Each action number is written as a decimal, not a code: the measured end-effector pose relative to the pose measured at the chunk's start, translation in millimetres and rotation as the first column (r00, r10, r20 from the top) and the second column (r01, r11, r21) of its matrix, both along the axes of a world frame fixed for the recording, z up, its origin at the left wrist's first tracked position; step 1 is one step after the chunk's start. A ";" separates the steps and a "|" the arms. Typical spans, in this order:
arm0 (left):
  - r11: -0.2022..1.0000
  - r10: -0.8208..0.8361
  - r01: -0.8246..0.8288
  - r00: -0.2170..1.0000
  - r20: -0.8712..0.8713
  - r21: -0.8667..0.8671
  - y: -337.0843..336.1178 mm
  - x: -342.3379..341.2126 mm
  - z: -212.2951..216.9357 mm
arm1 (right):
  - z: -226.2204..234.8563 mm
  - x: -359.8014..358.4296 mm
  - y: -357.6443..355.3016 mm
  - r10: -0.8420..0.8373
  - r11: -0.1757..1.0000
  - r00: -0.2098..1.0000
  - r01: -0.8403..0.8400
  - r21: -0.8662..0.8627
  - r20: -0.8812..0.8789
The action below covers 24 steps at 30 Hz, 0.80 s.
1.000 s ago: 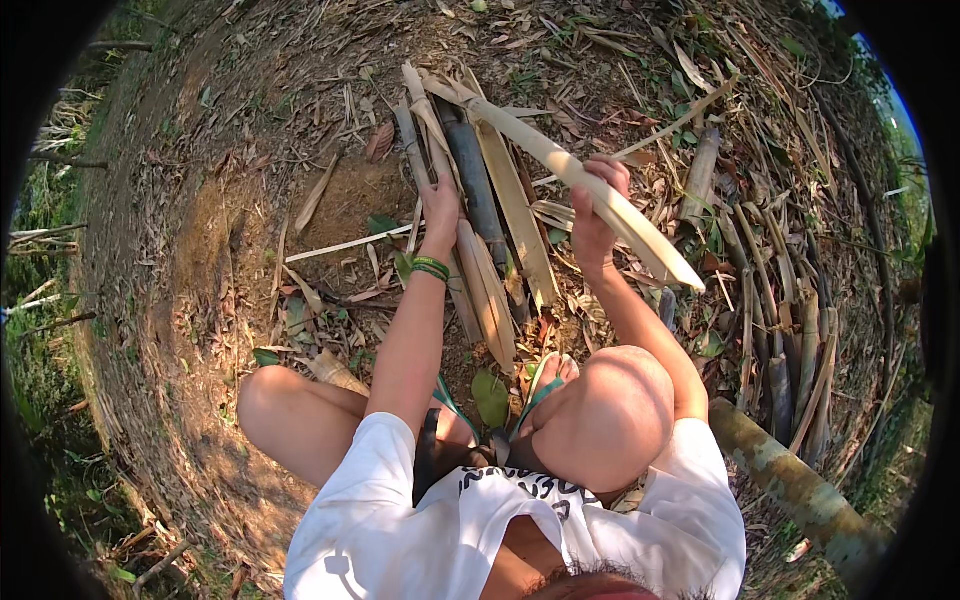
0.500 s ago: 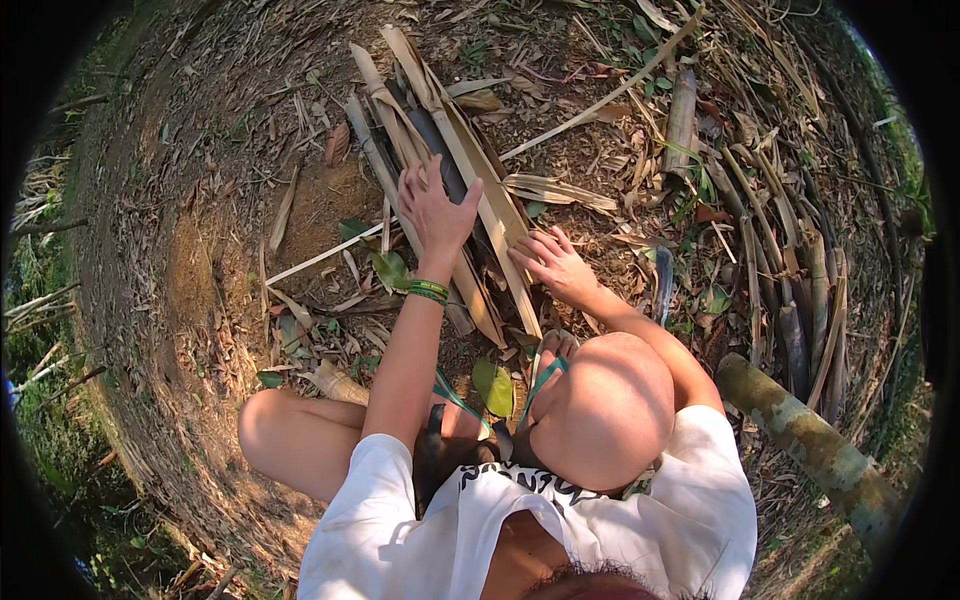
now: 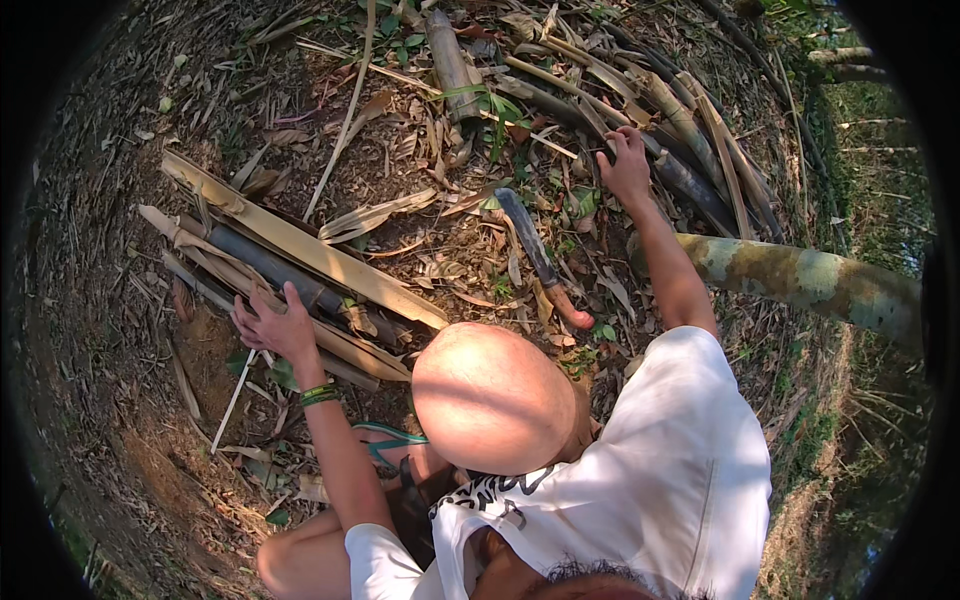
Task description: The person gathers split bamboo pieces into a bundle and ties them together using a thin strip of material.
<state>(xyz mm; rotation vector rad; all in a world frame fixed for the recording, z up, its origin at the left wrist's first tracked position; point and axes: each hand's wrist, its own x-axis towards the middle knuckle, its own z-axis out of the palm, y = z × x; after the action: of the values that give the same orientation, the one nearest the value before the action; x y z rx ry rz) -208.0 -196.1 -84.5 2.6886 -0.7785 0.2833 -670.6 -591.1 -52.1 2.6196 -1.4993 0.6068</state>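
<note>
The bundle of split bamboo strips (image 3: 300, 270) lies on the leaf-strewn ground (image 3: 120, 440), its near end under the left hand (image 3: 272, 325), which rests on it with fingers spread flat. The right hand (image 3: 628, 165), reaching well away, curls loosely over a dark bamboo piece (image 3: 690, 180) (whether it truly grips, I cannot tell). Between the hands lies a long knife (image 3: 540, 255); beside the right forearm, a thick mottled bamboo pole (image 3: 800, 280).

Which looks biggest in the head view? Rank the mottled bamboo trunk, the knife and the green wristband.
1. Mottled bamboo trunk, longest and thickest, though fisheye bending near the rim makes this rough.
2. Knife.
3. Green wristband, plainly smallest.
</note>
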 end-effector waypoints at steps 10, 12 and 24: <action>0.984 -0.016 0.009 0.999 -0.038 -0.176 14.0 11.0 10.9 | -31.8 -51.8 20.0 -0.216 0.976 0.971 0.212 -0.051 -0.102; 0.981 -0.026 0.020 0.999 -0.028 -0.194 16.8 10.2 9.7 | -50.6 -77.1 12.8 -0.339 0.939 0.921 0.319 -0.126 -0.193; 0.831 -0.177 0.089 0.978 -0.110 -0.549 0.7 -4.9 55.6 | 56.4 82.8 -4.8 0.291 0.929 0.938 -0.324 0.179 0.188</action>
<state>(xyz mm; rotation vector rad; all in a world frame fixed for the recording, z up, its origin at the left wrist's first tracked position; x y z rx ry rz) -212.9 -195.4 -28.9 2.0814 -0.7049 0.2143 -587.8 -595.9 4.3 3.0703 -1.2536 0.7358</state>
